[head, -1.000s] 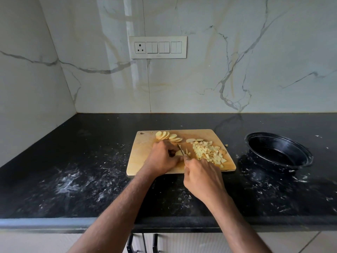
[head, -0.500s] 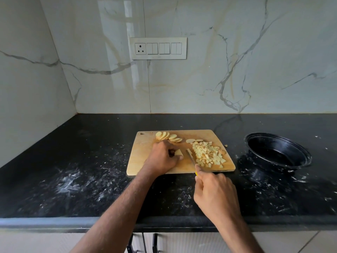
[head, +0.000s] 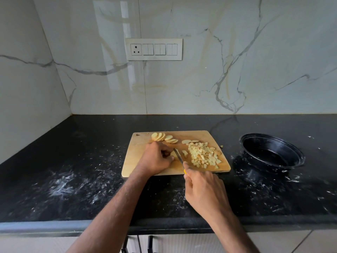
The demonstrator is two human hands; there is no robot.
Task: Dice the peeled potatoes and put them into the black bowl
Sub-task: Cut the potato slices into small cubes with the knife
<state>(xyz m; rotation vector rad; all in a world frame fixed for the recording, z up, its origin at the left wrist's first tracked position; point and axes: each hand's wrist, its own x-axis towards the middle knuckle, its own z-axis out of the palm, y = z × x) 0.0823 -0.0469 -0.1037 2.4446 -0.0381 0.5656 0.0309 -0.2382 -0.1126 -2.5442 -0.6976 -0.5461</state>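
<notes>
Potato dicing on a rectangular pale wooden cutting board (head: 135, 161), black speckled stone surface (head: 73, 179).

The board's near edge sits back from the surface's front lip; the round black plastic bowl (head: 271, 152) stands well apart to the right. Left hand (head: 156, 158): fingers curled down, pinning a pale potato slice (head: 174, 154), mostly hidden. Right hand (head: 204, 192): fingers closed around a yellow-handled knife (head: 179, 157), handle nearly covered. Diced pale potato cubes (head: 204, 155) lie heaped on the board's right half; round slices (head: 164, 137) line its far edge.
</notes>
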